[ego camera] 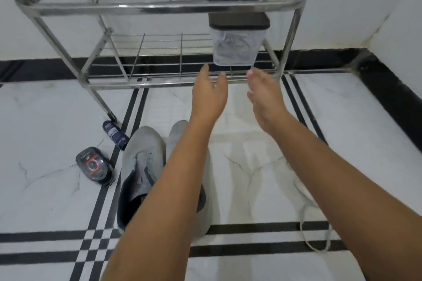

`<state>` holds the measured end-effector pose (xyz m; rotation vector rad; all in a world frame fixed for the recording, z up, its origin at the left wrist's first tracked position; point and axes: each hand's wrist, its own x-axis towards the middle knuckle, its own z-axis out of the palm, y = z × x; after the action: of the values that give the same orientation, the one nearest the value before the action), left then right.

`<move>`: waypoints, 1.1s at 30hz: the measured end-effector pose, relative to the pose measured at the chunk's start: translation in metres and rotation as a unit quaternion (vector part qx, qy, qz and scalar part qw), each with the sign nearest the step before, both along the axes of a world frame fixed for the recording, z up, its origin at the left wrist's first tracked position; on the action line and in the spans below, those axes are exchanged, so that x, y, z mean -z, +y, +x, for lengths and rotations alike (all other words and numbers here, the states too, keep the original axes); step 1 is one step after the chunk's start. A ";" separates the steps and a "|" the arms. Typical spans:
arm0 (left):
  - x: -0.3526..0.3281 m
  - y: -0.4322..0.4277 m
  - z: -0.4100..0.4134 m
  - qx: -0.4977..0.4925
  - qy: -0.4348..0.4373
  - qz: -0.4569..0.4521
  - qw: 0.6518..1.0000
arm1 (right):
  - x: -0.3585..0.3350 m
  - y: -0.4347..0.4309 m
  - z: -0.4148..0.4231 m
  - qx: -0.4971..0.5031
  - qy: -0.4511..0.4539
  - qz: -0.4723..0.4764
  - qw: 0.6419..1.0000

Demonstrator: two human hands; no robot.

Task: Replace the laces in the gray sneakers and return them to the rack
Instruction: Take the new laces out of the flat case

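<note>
1. Closest to the camera, over on the right, a loose white lace point(306, 240) lies in a loop on the white marble floor point(251, 166), right across the black stripes.
2. Both bare forearms stretch away from the camera through the middle of the view.
3. The gray sneakers point(141, 166) sit side by side on the floor left of centre, toes pointing at the rack. The left arm covers most of the right-hand shoe.
4. Just left of the shoes there's a small black gadget with a red ring point(94, 166), and a bit farther off a dark tube point(114, 134) lies on its side by the rack's foot.
5. The left hand point(209, 93) and right hand point(262, 96) are both spread wide and hold nothing, palms roughly facing each other with a gap between. Their fingertips are just below the container; it's too blurry to say whether they touch it.
6. A clear plastic container with a dark lid point(238, 41) sits on the lower shelf of the metal rack point(159, 8), at its right end. There's pale stuff inside that I can't make out.
</note>
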<state>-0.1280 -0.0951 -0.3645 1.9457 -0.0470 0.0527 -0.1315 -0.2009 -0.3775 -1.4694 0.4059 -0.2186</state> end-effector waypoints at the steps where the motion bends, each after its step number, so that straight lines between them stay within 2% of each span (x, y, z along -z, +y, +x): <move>1: -0.012 -0.005 0.015 -0.020 0.021 -0.057 0.998 | -0.012 -0.004 0.014 0.011 -0.008 -0.015 1.000; 3: -0.034 -0.017 0.049 -0.056 0.082 -0.166 0.981 | -0.031 -0.017 0.042 0.031 -0.001 -0.035 0.999; 5: -0.046 -0.025 0.079 -0.067 0.143 -0.227 0.961 | -0.043 -0.027 0.064 0.033 0.021 -0.032 0.999; 9: -0.050 -0.036 0.116 -0.048 0.191 -0.187 0.962 | -0.059 -0.034 0.084 0.015 0.044 -0.029 0.999; 13: -0.037 -0.037 0.117 -0.054 0.150 -0.202 0.966 | -0.070 -0.031 0.069 0.027 0.022 -0.029 0.999; 17: -0.030 -0.031 0.072 -0.049 0.083 -0.214 0.972 | -0.071 -0.030 0.028 0.055 -0.017 -0.031 0.998; 21: -0.028 -0.024 -0.009 -0.056 0.052 -0.227 0.971 | -0.061 -0.025 -0.030 0.069 -0.043 -0.021 0.996; 30: 0.000 -0.020 -0.117 -0.025 0.039 -0.223 0.974 | -0.023 -0.018 -0.138 0.122 -0.008 0.026 0.992; 33: 0.026 -0.019 -0.137 -0.031 0.060 -0.204 0.977 | 0.000 -0.019 -0.161 0.132 0.012 0.047 0.990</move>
<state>-0.2655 -0.1137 -0.3906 1.5347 0.0987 -0.0143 -0.2926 -0.2198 -0.3772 -1.3245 0.6238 -0.3875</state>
